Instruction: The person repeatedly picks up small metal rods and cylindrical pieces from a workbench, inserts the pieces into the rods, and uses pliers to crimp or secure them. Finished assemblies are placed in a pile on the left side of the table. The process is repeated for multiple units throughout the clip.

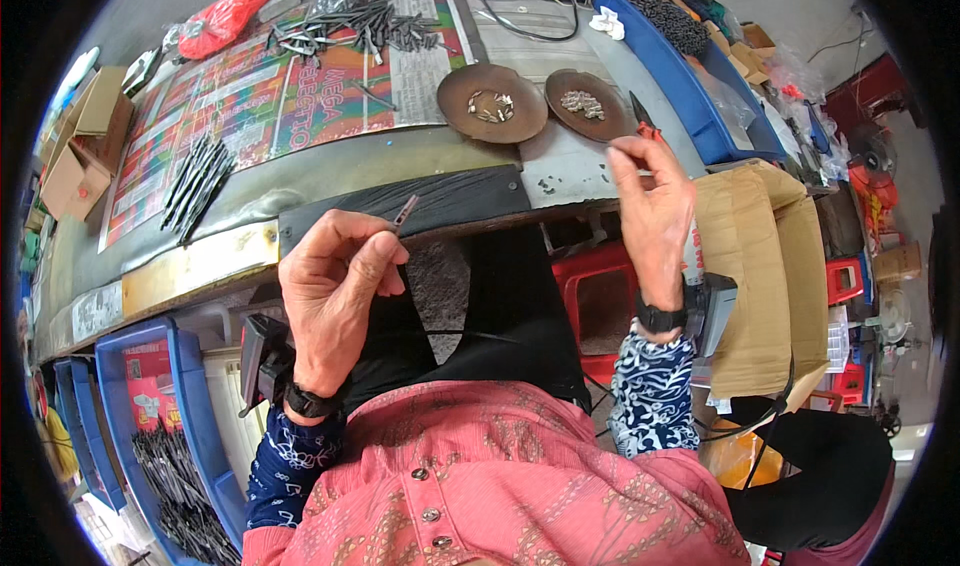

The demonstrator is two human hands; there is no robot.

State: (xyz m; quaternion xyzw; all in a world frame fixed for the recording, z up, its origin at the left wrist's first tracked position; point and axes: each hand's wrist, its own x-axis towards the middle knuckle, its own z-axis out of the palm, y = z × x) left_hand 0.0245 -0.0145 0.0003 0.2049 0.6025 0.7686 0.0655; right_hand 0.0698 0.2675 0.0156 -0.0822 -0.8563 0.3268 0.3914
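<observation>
My left hand (340, 291) is closed in a pinch in front of the table's near edge. Between its thumb and forefinger a small slim piece (406, 210), partly clear with a dark end, points up and away. My right hand (655, 211) is raised to the right, fingertips pressed together around a tiny pale bit that is too small to name. Just beyond those fingertips lies a pointed tool (642, 116) with red on its handle, partly hidden by the hand. Two shallow brown dishes, a left one (465, 86) and a right one (565, 84), hold small metallic pieces.
Slim black sticks (196, 188) lie bundled on the table's left, with a larger pile (375, 28) farther back. A long blue tray (690, 96) borders the right side. A cardboard box (745, 276) stands beside my right arm, and a blue bin (182, 366) sits lower left.
</observation>
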